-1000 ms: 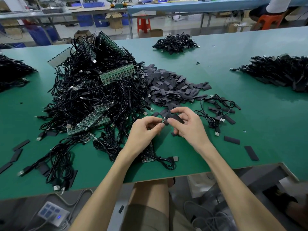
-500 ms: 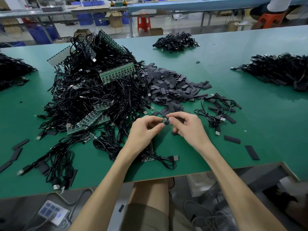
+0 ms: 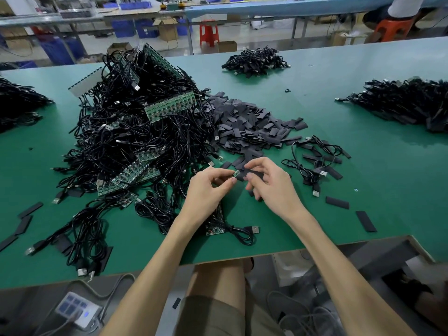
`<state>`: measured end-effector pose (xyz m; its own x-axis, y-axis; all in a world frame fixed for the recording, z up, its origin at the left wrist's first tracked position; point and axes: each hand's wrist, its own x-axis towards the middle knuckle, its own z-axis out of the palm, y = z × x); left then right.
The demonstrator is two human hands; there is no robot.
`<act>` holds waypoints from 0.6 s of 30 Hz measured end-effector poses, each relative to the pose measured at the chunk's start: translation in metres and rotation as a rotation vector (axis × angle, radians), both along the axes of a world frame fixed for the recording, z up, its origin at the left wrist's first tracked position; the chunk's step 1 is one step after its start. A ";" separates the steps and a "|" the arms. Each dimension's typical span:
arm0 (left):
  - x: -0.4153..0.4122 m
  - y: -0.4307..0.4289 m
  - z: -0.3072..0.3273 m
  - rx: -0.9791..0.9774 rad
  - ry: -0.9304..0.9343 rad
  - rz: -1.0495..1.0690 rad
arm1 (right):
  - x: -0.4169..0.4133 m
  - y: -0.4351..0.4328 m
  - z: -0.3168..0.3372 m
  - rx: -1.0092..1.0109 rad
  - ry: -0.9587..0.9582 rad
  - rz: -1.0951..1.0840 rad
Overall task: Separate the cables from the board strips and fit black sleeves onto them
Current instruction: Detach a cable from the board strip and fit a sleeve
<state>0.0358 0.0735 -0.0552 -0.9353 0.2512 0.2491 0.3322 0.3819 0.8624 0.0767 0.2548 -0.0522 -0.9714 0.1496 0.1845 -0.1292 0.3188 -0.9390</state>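
My left hand (image 3: 208,187) pinches the small green board end of a cable (image 3: 234,173) between thumb and fingers. Right beside it, my right hand (image 3: 274,185) holds a black sleeve (image 3: 253,174) whose mouth meets that board end. A board strip with a cable and USB plug (image 3: 242,231) lies on the green table under my left forearm. To the left rises a big heap of black cables with green board strips (image 3: 135,141). Behind my hands spreads a pile of loose black sleeves (image 3: 252,124).
Sleeved cables (image 3: 315,161) lie just right of my hands. More cable piles sit at the far centre (image 3: 254,61), far right (image 3: 407,103) and left edge (image 3: 17,103). Loose sleeves (image 3: 366,221) lie near the table's front edge (image 3: 242,257). A power strip (image 3: 77,309) sits on the floor.
Both hands stayed close together at the same spot; the right hand's fingers shifted on the sleeve against the cable's board end.
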 end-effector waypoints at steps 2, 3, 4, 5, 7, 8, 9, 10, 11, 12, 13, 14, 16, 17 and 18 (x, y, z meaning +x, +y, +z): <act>0.001 0.000 0.001 -0.001 -0.003 0.000 | 0.000 0.000 0.001 -0.028 0.002 -0.002; 0.001 0.000 0.001 0.000 -0.005 0.000 | 0.000 0.000 0.001 -0.041 0.004 -0.006; 0.001 0.000 0.001 0.001 -0.007 0.000 | 0.000 -0.001 0.002 -0.053 0.006 -0.008; 0.002 0.000 0.001 0.000 -0.008 0.001 | 0.001 -0.001 0.002 -0.060 0.006 -0.007; 0.002 0.000 0.001 -0.008 -0.007 0.000 | 0.002 -0.002 0.002 -0.058 0.008 -0.001; 0.003 0.000 0.002 -0.010 -0.008 -0.001 | 0.002 -0.002 0.002 -0.058 0.012 0.002; 0.003 0.000 0.002 -0.010 -0.010 -0.002 | 0.002 -0.002 0.002 -0.061 0.017 0.005; 0.003 -0.001 0.002 -0.011 -0.011 -0.003 | 0.002 -0.001 0.002 -0.066 0.020 0.007; 0.004 -0.001 0.003 -0.015 -0.007 -0.004 | 0.002 0.000 0.002 -0.072 0.019 0.008; 0.004 0.000 0.003 -0.019 -0.002 -0.006 | 0.001 0.000 0.001 -0.080 0.015 0.009; 0.004 0.000 0.004 -0.023 0.003 -0.007 | 0.001 0.001 0.000 -0.088 0.009 0.010; 0.005 0.000 0.005 -0.025 0.005 -0.006 | 0.000 0.001 -0.001 -0.092 0.002 0.013; 0.005 0.000 0.006 -0.036 0.008 -0.002 | -0.001 0.002 -0.002 -0.093 -0.008 0.024; 0.006 0.000 0.007 -0.041 0.010 0.000 | -0.002 0.002 -0.002 -0.101 -0.008 0.031; 0.006 0.000 0.007 -0.043 0.011 0.002 | -0.003 0.003 -0.003 -0.114 -0.004 0.038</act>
